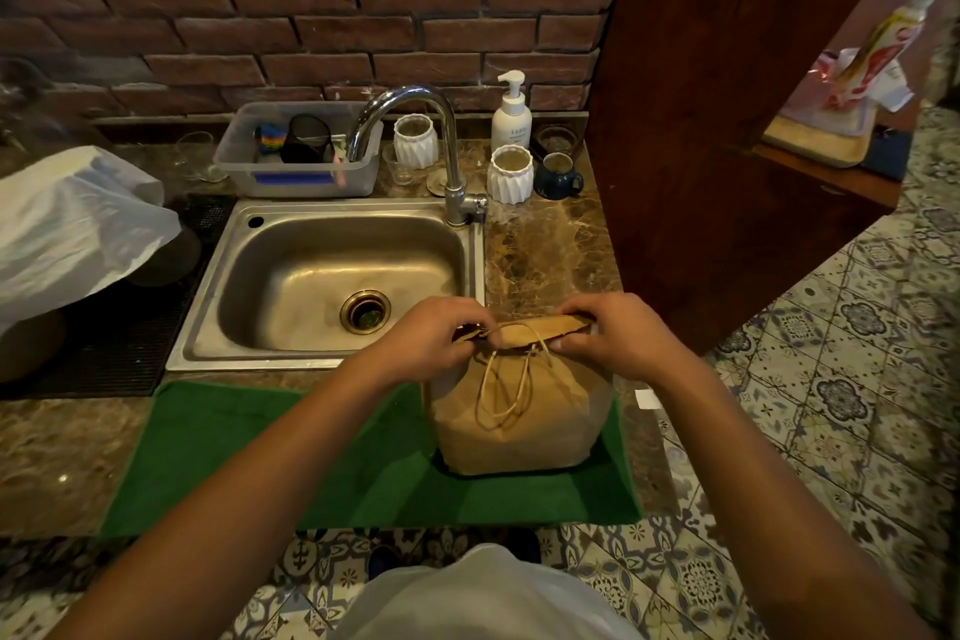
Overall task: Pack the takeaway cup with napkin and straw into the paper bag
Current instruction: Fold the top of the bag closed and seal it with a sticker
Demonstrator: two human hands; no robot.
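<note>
Red-brown brick backs a mottled brown marble counter (545,255), and at its near edge lies a flat green cloth mat (291,463). On the right part of that mat stands our brown paper bag (519,431), upright, its mouth folded over into a flat flap and its pale twisted-paper handles hanging down the side facing us. We reach in with both forearms bare and angled inward so that they meet above the bag. Our left hand (426,343) curls at the left end of the fold, fingers bent down and pinching the paper edge. Our right hand (618,333) mirrors it at the right end, knuckles up, thumb and fingers closed on the flap. Both hands are gripping the folded top, close together with only the middle of the fold showing between them. The bag's contents are hidden from us, so we cannot tell what is inside. Just beyond our hands sits a stainless steel sink (332,276) with a curved chrome tap (447,146). Behind it stand a clear plastic tub (296,172), two white ribbed ceramic pots (511,172), a white pump bottle (511,114) and a dark blue mug (558,177). To the far left a white plastic bag (72,224) is draped over something.
</note>
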